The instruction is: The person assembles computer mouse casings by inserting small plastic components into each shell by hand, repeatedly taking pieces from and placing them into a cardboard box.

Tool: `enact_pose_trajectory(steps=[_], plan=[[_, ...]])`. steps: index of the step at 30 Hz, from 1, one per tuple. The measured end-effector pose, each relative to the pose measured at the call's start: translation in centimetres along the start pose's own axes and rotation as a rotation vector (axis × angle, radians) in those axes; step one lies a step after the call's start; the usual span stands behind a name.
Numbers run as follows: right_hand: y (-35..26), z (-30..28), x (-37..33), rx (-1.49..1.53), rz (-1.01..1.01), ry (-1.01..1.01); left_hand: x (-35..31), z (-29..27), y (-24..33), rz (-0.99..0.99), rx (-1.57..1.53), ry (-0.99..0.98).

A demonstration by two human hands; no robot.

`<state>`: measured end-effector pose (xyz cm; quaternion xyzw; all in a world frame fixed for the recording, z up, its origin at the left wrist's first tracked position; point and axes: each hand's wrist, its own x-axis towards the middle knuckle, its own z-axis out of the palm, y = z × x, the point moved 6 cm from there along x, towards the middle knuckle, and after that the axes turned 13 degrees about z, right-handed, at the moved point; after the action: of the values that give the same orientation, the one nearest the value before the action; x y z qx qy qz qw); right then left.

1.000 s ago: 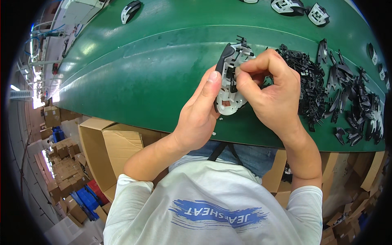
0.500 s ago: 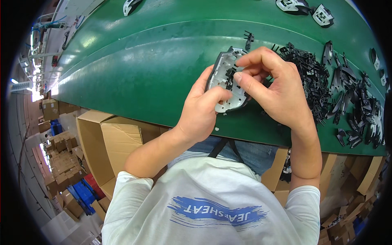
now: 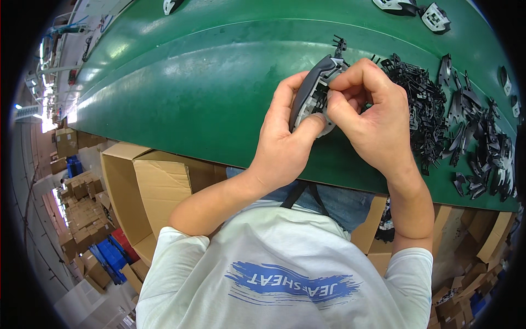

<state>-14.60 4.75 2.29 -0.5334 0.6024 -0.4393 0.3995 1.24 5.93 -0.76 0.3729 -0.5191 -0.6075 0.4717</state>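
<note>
My left hand (image 3: 290, 126) is closed around a mouse shell (image 3: 308, 90), dark grey outside and whitish inside. The shell is tilted, its hollow side facing my right hand. Inside it sits a small black plastic part (image 3: 318, 102), with my left thumb lying just below it over the lower rim. My right hand (image 3: 370, 107) is closed, thumb and forefinger pinched at the shell's right side beside the black part. Whatever is between those fingertips is hidden. Just beyond the shell's top end lies a loose black bracket (image 3: 339, 45) on the green table.
A heap of black plastic brackets (image 3: 419, 104) lies right of my right hand, with dark curved pieces (image 3: 485, 145) farther right. More mouse shells (image 3: 435, 19) rest at the far right. An open cardboard box (image 3: 123, 170) stands below the green table's (image 3: 181, 120) near edge.
Both hands have shifted slightly right with the shell. The shell has been tipped, so more of its dark outer side shows. The right fingertips stay at the black part.
</note>
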Motion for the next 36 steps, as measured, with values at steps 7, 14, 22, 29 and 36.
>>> enact_pose_trajectory(steps=[7, 14, 22, 29, 36], plan=[[0.9, 1.1, 0.2, 0.021, 0.072, -0.152, 0.0, -1.5, -1.1, -0.006, 0.013, 0.092], [-0.3, 1.0, 0.0, 0.096, -0.148, -0.117, 0.2, -2.7, -0.6, -0.08, -0.148, 0.148], [-1.0, 0.4, -0.1, -0.084, -0.24, 0.005, -0.1, -1.7, 0.7, -0.055, -0.081, 0.09], [-0.7, 0.3, 0.1, 0.024, -0.212, -0.018, 0.2, -1.4, 0.9, -0.045, -0.125, 0.11], [0.1, 0.6, -0.3, 0.166, -0.101, -0.048, 0.3, -2.3, 1.3, -0.103, -0.247, 0.138]])
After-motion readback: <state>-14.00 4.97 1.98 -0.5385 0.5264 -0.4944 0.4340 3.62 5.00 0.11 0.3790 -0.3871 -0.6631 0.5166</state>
